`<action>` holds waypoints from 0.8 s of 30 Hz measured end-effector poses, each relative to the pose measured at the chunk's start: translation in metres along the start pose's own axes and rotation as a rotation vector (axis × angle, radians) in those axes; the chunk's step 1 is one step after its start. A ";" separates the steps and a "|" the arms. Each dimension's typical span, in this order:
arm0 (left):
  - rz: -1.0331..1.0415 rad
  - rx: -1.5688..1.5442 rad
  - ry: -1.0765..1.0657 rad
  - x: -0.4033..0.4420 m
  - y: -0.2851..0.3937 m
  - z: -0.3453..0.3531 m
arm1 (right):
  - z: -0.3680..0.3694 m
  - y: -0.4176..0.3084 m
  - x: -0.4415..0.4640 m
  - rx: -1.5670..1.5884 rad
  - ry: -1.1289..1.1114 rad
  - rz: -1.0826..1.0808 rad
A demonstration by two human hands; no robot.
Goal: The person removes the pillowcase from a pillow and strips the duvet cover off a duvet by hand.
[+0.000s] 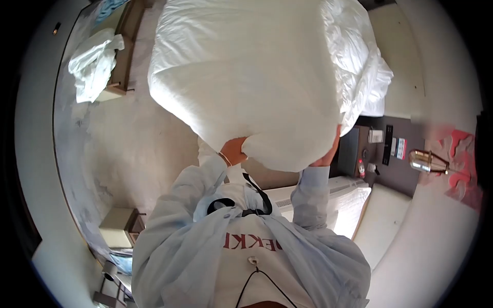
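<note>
A large white duvet [241,77] spreads out in front of me, plain and smooth in the middle, with bunched, wrinkled folds along its right side. My left hand [234,151] is closed on the near left edge, its fingers partly tucked behind the cloth. At the near right corner my right hand [331,152] grips the duvet from the side; most of its fingers are hidden by the fabric. Between both hands the near edge bulges and hangs toward my body.
Crumpled white cloth [95,64] lies over wooden furniture at the upper left. A small cabinet [119,226] stands on the worn floor at lower left. To the right are a dark desk [349,149] with a small bottle [361,168] and a caged wall lamp [423,161].
</note>
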State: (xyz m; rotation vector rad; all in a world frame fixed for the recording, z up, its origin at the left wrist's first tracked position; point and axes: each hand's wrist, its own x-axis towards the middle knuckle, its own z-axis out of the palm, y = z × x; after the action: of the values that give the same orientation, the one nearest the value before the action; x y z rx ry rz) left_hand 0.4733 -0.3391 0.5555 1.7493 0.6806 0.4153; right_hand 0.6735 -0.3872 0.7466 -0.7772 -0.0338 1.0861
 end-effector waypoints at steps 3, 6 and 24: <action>0.012 -0.125 -0.121 0.001 0.011 0.007 | 0.004 -0.002 0.001 -0.109 0.108 0.013; -0.038 0.107 -0.232 0.029 0.051 0.000 | 0.034 0.000 -0.001 -0.156 0.179 -0.033; 0.067 -0.505 -0.507 0.098 0.129 -0.026 | 0.075 -0.053 0.017 -0.190 0.038 -0.090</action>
State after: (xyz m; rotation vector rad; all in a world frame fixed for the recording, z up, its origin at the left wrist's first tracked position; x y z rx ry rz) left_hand 0.5629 -0.2799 0.6795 1.3154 0.1327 0.1534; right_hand 0.6942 -0.3449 0.8275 -0.9581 -0.1403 0.9920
